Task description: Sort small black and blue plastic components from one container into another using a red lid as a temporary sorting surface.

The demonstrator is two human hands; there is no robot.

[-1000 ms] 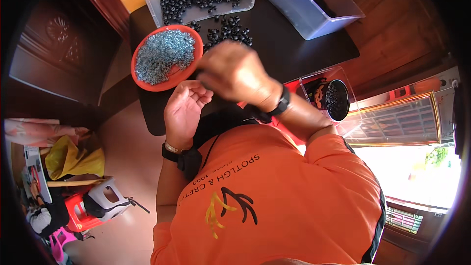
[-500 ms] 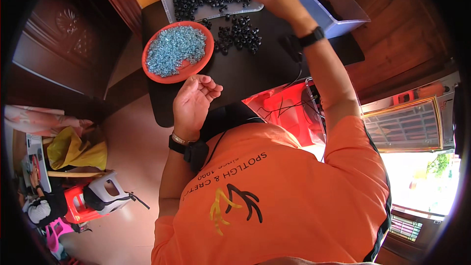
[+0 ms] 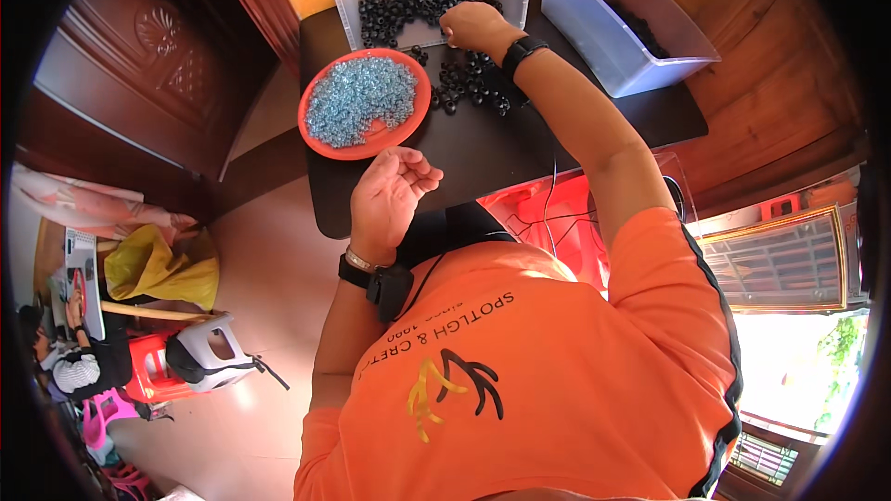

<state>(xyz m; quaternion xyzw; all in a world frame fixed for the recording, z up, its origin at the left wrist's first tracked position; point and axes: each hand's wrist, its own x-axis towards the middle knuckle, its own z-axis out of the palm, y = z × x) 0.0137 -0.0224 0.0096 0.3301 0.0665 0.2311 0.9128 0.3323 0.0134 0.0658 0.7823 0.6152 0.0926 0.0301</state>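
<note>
My right hand [image 3: 478,26] is over the front edge of a clear plastic bin [image 3: 347,0]. Its fingers are curled together, and whatever they may hold is hidden. Black beads [image 3: 399,7] lie heaped inside the bin, and a looser pile of black beads [image 3: 452,90] lies on the dark table just in front. My left hand [image 3: 390,199] hovers by the near rim of an orange-red plate [image 3: 422,97], palm turned up. Its fingers are loosely bent and apart, with nothing visible in the palm. Small clear-blue beads [image 3: 360,97] cover most of the plate.
A second translucent bin [image 3: 613,56] with dark contents stands on the right of the dark table [image 3: 483,153]. A cable [image 3: 554,195] hangs over the near edge above a red stool. A person [image 3: 74,362] sits far left, near stools and a yellow bag [image 3: 162,269].
My right hand has moved left and nearer, from the right end of the bin's bead heap to the bin's front edge. My left hand stays by the plate. The whole view has shifted slightly.
</note>
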